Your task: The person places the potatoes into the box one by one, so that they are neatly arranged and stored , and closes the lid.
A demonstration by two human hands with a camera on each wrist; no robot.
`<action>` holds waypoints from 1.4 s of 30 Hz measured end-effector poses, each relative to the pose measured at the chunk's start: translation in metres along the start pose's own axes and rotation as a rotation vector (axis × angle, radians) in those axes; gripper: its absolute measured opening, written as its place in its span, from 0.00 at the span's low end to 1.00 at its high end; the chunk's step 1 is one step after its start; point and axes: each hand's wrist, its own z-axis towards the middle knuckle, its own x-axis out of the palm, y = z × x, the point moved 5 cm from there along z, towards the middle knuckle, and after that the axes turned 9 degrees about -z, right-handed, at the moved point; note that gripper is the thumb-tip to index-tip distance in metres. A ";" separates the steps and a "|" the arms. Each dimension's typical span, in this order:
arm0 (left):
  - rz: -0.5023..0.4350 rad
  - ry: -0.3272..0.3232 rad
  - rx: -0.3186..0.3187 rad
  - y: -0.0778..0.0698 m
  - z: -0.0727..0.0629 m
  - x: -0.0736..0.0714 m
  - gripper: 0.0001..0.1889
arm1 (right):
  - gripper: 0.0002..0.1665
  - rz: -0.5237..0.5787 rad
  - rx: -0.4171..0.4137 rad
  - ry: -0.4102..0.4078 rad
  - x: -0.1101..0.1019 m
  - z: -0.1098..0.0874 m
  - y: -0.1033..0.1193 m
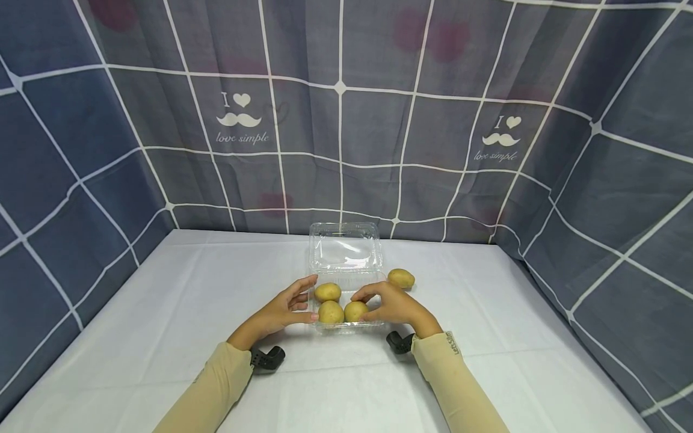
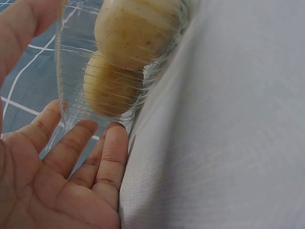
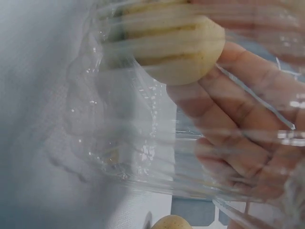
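Note:
A clear plastic clamshell box [image 1: 346,326] lies on the white cloth with its lid [image 1: 346,248] raised at the back. Inside it, one potato [image 1: 328,293] sits at the back left and another potato [image 1: 331,313] at the front left. My right hand [image 1: 397,304] reaches into the box and holds a third potato [image 1: 355,311] at the front right, seen through the plastic in the right wrist view. Along the left wall, my left hand [image 1: 281,310] touches the box with spread fingers, their tips [image 2: 114,138] against the ribbed side and the thumb near the front corner.
A loose potato [image 1: 401,278] lies on the cloth just right of the box, behind my right hand. The white-covered table [image 1: 216,270] meets a dark checked curtain [image 1: 303,186] at the back, with more curtain on both sides.

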 end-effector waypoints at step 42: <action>0.001 -0.012 -0.014 0.001 0.000 0.000 0.52 | 0.20 0.382 0.016 -0.088 -0.011 -0.005 -0.016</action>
